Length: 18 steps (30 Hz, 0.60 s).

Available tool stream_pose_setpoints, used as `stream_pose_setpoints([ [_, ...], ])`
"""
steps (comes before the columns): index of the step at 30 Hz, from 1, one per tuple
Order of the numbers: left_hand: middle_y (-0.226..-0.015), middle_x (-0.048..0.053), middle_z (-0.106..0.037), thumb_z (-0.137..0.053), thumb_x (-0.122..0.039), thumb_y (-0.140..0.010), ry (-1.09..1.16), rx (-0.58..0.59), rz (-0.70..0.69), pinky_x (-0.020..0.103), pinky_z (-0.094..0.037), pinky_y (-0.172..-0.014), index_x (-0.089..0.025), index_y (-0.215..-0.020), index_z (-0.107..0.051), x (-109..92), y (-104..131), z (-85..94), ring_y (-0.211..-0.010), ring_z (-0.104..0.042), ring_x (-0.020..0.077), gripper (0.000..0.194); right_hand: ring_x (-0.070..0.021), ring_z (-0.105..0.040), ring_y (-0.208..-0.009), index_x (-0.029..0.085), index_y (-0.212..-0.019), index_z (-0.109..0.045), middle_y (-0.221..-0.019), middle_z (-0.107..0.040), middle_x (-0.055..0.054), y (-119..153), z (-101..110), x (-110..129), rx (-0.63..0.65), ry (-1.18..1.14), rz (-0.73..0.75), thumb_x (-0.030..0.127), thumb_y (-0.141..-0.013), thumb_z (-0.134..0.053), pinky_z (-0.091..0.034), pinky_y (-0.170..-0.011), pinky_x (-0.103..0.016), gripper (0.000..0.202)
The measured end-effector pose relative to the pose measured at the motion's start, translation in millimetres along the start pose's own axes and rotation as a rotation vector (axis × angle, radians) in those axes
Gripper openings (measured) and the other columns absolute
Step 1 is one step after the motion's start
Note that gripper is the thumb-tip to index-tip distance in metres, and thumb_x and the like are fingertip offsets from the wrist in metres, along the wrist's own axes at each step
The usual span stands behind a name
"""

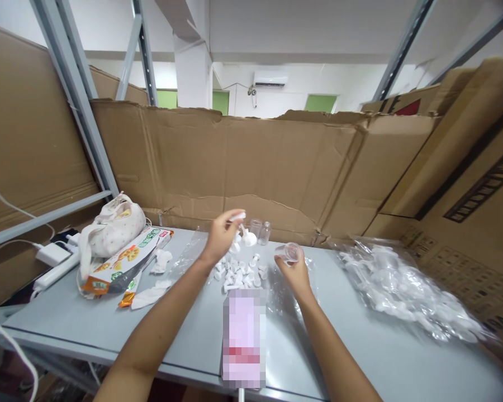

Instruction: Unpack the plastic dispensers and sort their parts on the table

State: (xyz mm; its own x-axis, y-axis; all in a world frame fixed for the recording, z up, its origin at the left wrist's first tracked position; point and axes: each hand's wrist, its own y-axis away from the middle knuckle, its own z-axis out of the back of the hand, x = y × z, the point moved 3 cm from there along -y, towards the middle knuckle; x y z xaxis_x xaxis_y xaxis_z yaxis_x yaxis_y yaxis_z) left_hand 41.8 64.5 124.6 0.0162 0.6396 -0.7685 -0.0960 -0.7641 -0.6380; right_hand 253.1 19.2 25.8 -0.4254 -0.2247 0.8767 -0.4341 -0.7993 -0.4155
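My left hand point(223, 237) is raised over the table with its fingers pinched round a small white plastic part point(238, 216). White funnel-shaped pieces point(248, 238) lie just beyond it. In my right hand point(295, 272) is a clear plastic cup point(291, 252), tilted, its rim turned up towards me. A heap of small white plastic parts point(238, 272) lies between the hands. Two clear bottles point(264, 233) stand behind the heap, near the cardboard.
A clear bag of white parts point(402, 282) lies at right. A pixelated phone-like object point(243, 340) is at the front. At left are a snack box point(128, 262), tissues point(151, 294), a white cloth bag point(115, 226) and a power strip point(56, 274). Cardboard point(251, 162) walls the back.
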Motion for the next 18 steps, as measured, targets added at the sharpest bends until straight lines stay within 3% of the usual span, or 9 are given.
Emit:
stream_pose_setpoints([
  [5, -0.102, 0.007, -0.063, -0.047, -0.020, -0.084, -0.588, 0.315, -0.168, 0.033, -0.038, -0.088, -0.020, -0.099, -0.064, 24.4, -1.0, -48.3, -0.097, -0.054, 0.0199, 0.023, -0.0228, -0.056, -0.093, 0.021, -0.102, -0.046, -0.101, -0.058, -0.008, 2.2, -4.9, -2.2, 0.017, -0.057, -0.011, 0.034, -0.067, -0.058, -0.042, -0.082, -0.038, 0.039],
  [7, -0.099, 0.007, -0.063, -0.048, -0.019, -0.084, -0.780, 0.366, -0.239, 0.038, -0.033, -0.093, -0.020, -0.098, -0.064, 34.5, -6.0, -58.8, -0.098, -0.052, 0.0215, 0.022, -0.0233, -0.057, -0.092, 0.021, -0.101, -0.047, -0.099, -0.060, -0.007, 3.6, -5.8, -1.6, 0.038, -0.039, -0.007, 0.034, -0.066, -0.058, -0.042, -0.082, -0.039, 0.038],
  [11, -0.092, 0.008, -0.063, -0.048, -0.019, -0.084, -0.974, 0.344, -0.339, 0.046, -0.019, -0.102, -0.020, -0.092, -0.066, 51.9, -17.8, -66.2, -0.099, -0.049, 0.0225, 0.020, -0.0243, -0.058, -0.089, 0.020, -0.099, -0.049, -0.095, -0.062, -0.007, 5.5, -6.2, 1.2, 0.073, -0.027, 0.014, 0.033, -0.067, -0.058, -0.043, -0.079, -0.039, 0.036],
  [18, -0.089, 0.007, -0.063, -0.045, -0.019, -0.085, -1.026, 0.282, -0.340, 0.049, -0.006, -0.106, -0.022, -0.090, -0.067, 65.8, -28.7, -66.7, -0.097, -0.049, 0.0220, 0.022, -0.0234, -0.059, -0.087, 0.020, -0.100, -0.049, -0.095, -0.062, -0.007, 6.5, -6.2, 3.9, 0.104, -0.021, 0.035, 0.033, -0.069, -0.057, -0.044, -0.078, -0.038, 0.034],
])
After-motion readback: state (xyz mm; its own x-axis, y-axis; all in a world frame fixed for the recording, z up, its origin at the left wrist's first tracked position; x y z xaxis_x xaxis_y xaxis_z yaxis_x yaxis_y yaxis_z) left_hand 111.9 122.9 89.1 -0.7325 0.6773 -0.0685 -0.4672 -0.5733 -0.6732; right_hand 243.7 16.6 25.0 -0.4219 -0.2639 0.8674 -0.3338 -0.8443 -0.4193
